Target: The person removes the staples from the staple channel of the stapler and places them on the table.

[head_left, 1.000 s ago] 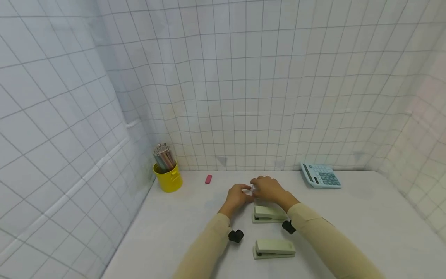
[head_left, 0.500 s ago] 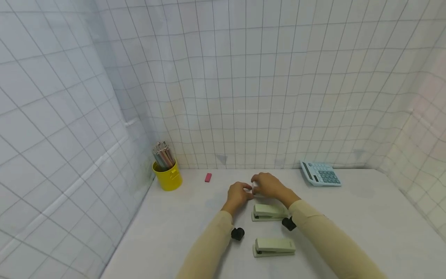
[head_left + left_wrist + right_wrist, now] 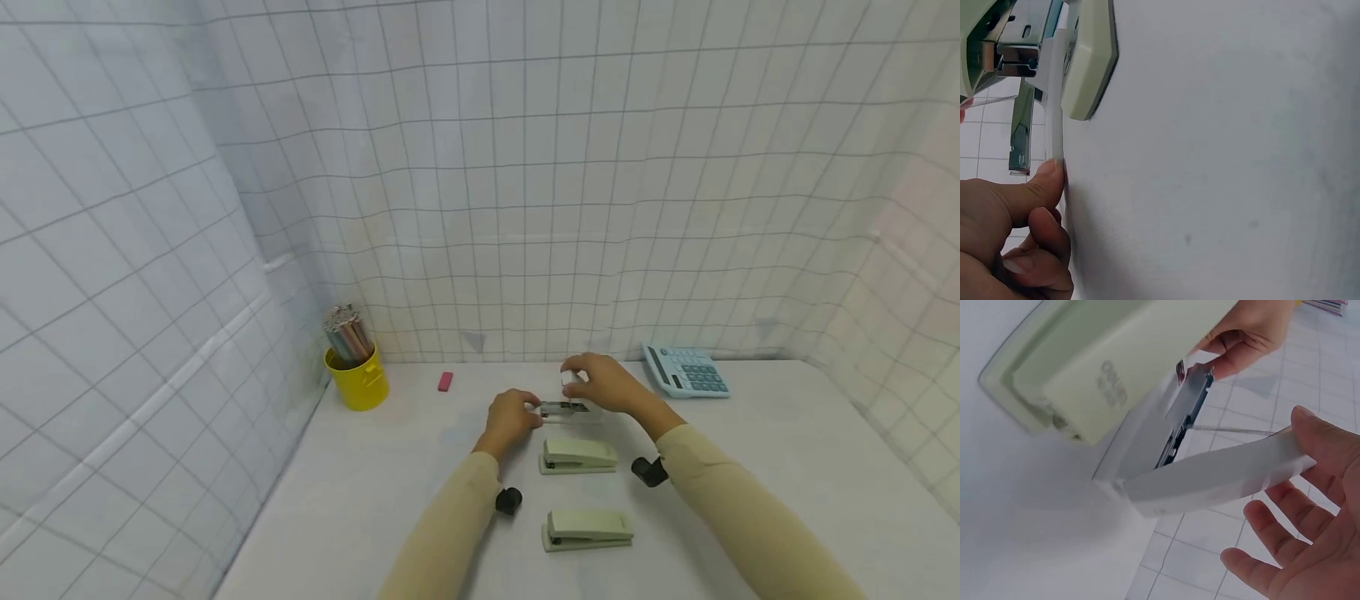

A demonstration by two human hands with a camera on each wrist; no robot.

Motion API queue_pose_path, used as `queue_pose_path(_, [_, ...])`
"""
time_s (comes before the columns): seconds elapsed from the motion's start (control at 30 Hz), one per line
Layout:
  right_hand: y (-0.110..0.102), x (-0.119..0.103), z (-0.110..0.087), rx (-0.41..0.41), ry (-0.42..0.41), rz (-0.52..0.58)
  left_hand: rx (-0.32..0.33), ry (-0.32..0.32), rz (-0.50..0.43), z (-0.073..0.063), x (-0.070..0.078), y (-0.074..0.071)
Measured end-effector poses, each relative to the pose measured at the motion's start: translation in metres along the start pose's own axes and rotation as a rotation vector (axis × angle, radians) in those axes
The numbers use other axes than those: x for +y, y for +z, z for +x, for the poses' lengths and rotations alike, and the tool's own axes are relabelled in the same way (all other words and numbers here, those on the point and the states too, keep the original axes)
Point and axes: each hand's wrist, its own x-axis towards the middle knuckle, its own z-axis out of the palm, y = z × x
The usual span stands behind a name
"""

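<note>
A white stapler [image 3: 566,409] lies at the back of the table, its top cover [image 3: 1216,475] swung up from the base [image 3: 1132,444]. A thin spring [image 3: 1229,430] stretches between the metal magazine [image 3: 1188,412] and the cover. My right hand [image 3: 611,387] pinches the cover's raised end between thumb and fingers. At the stapler's left end my left hand [image 3: 510,419] holds the base, its thumb [image 3: 1047,181] against the edge. Nearest to both hands is a pale green stapler [image 3: 579,454], closed and upright; part of the left fingers' grip is hidden.
A second pale green stapler [image 3: 588,529] lies closer to the front. Toward the back left stand a small pink block [image 3: 446,382] and a yellow cup [image 3: 362,387] full of slim sticks. A light blue calculator [image 3: 686,372] rests at the back right, before the gridded curtain [image 3: 555,208].
My right hand has moved right and up, raising the white stapler's cover, so the metal magazine now shows. The left hand has stayed at the stapler's left end.
</note>
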Motion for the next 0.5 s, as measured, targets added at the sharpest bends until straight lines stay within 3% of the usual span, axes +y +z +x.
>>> queue_pose_path(0.27, [-0.016, 0.017, -0.030, 0.094, -0.001, 0.081, -0.037, -0.027, 0.035, -0.003, 0.006, 0.001])
queue_pose_path(0.5, [-0.033, 0.043, -0.056, 0.085, 0.089, 0.105, -0.023, -0.014, 0.059, -0.005, 0.006, 0.003])
